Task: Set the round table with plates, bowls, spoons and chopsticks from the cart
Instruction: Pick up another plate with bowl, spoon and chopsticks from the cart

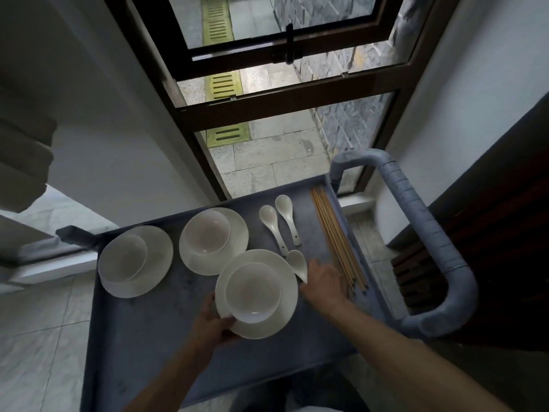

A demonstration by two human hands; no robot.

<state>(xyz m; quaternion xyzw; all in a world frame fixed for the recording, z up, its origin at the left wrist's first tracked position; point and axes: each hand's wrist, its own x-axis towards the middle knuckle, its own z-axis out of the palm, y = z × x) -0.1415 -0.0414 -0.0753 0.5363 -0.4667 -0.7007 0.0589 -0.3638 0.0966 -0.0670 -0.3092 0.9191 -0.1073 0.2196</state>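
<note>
On the grey cart top stand three white plates, each with a white bowl in it. My left hand grips the lower left rim of the nearest plate, which holds a bowl. My right hand is on the handle of a white spoon beside that plate, fingers curled around it. Two more spoons lie farther back. A bundle of wooden chopsticks lies along the cart's right edge, just right of my right hand.
Two other plate-and-bowl sets sit at the cart's left and middle. The cart's padded blue handle curves along the right. A dark-framed window is behind the cart, and dark wooden furniture stands at the right.
</note>
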